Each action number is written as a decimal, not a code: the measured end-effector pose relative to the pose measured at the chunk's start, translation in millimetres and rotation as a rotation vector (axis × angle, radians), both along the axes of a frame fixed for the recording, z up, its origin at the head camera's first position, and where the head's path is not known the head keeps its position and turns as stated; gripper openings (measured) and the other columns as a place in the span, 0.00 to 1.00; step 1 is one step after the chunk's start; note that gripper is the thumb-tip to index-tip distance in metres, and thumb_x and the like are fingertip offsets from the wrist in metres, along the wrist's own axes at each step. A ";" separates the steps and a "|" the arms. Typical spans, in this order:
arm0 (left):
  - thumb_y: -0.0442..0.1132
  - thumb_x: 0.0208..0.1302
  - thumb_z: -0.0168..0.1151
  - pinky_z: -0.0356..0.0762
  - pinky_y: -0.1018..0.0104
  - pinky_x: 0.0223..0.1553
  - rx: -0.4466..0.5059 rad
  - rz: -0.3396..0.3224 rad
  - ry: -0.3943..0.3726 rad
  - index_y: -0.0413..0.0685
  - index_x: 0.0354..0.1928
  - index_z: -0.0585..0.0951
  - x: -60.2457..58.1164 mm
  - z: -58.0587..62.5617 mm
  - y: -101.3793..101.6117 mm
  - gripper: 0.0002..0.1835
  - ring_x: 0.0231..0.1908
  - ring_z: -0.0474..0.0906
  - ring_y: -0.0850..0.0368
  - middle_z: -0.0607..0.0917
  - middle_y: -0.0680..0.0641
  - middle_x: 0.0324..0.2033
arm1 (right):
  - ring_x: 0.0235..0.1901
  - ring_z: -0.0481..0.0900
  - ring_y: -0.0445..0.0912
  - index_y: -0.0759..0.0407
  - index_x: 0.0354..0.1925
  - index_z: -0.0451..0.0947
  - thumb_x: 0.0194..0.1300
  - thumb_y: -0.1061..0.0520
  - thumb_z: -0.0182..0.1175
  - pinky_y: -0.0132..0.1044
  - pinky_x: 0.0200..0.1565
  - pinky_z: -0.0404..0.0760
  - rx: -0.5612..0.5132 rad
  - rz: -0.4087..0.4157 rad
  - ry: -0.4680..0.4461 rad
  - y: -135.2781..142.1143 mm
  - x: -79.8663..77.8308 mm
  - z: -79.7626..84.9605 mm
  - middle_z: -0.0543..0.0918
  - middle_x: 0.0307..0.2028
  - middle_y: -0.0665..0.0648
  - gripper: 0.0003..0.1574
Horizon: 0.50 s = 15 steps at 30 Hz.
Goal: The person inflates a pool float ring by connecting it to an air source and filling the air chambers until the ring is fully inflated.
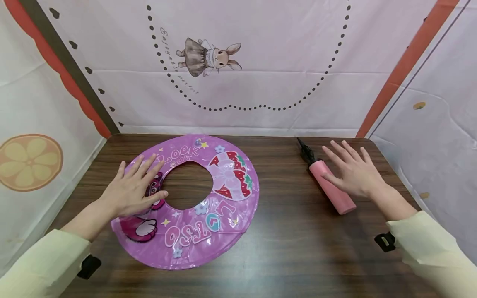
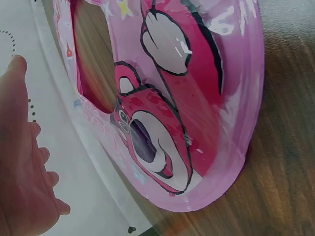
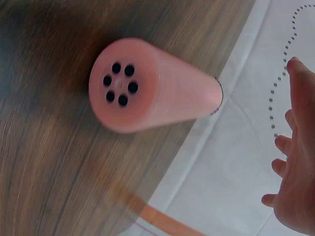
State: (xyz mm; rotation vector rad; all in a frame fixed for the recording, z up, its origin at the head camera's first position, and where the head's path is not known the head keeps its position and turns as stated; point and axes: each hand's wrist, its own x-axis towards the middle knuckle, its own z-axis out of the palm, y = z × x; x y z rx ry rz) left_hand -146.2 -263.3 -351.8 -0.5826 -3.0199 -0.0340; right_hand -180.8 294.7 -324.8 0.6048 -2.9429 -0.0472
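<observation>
Note left hand (image 1: 132,190) wide-fingered, empty, over purple plastic ring (image 1: 188,234) at nine o'clock on brown wood-grain tabletop (image 1: 287,236); right hand (image 1: 354,176) likewise near pink cylindrical plastic pump (image 1: 331,194) at three, liable to roll if bumped.

Purple swim ring (image 1: 220,188) — glossy, printed with pink bear, strawberries and lettering — lay flat on the counter (image 1: 287,244), left. Pink hand pump (image 1: 329,184), six dark holes in its base (image 3: 120,84), lay on its side at right, black nozzle (image 1: 307,153) pointing away.
</observation>
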 end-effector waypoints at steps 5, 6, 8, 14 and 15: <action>0.70 0.56 0.48 0.30 0.34 0.64 0.002 0.005 0.005 0.55 0.72 0.48 1.8 -4.6 -3.8 0.47 0.70 0.38 0.41 0.50 0.41 0.71 | 0.68 0.49 0.60 0.51 0.70 0.53 0.61 0.38 0.54 0.65 0.62 0.48 0.010 0.054 0.015 -12.0 -2.3 -5.2 0.55 0.69 0.61 0.45; 0.70 0.56 0.48 0.29 0.34 0.64 0.003 0.006 0.006 0.55 0.72 0.48 2.0 -5.6 -4.8 0.47 0.70 0.38 0.41 0.50 0.41 0.71 | 0.68 0.49 0.59 0.50 0.70 0.53 0.61 0.37 0.54 0.64 0.62 0.48 0.009 0.060 0.015 -14.5 -3.0 -6.1 0.55 0.69 0.60 0.45; 0.70 0.56 0.49 0.28 0.35 0.64 0.005 0.007 0.009 0.55 0.72 0.49 2.5 -7.1 -7.1 0.47 0.70 0.37 0.42 0.50 0.41 0.71 | 0.68 0.49 0.58 0.49 0.69 0.54 0.61 0.37 0.54 0.63 0.63 0.49 0.000 0.069 0.009 -19.7 -4.1 -8.1 0.55 0.69 0.59 0.44; 0.70 0.54 0.51 0.31 0.35 0.64 0.017 0.010 0.016 0.51 0.71 0.54 5.1 -12.6 -14.8 0.48 0.71 0.35 0.43 0.49 0.41 0.71 | 0.67 0.54 0.58 0.51 0.68 0.58 0.60 0.38 0.56 0.61 0.62 0.55 -0.026 0.161 0.026 -36.5 -7.8 -17.7 0.61 0.66 0.60 0.43; 0.70 0.54 0.52 0.32 0.34 0.64 0.020 0.010 0.017 0.51 0.70 0.54 6.0 -14.0 -16.2 0.48 0.70 0.37 0.42 0.50 0.41 0.70 | 0.66 0.56 0.58 0.52 0.67 0.59 0.60 0.39 0.57 0.61 0.61 0.56 -0.033 0.186 0.031 -39.7 -8.1 -19.7 0.62 0.66 0.61 0.42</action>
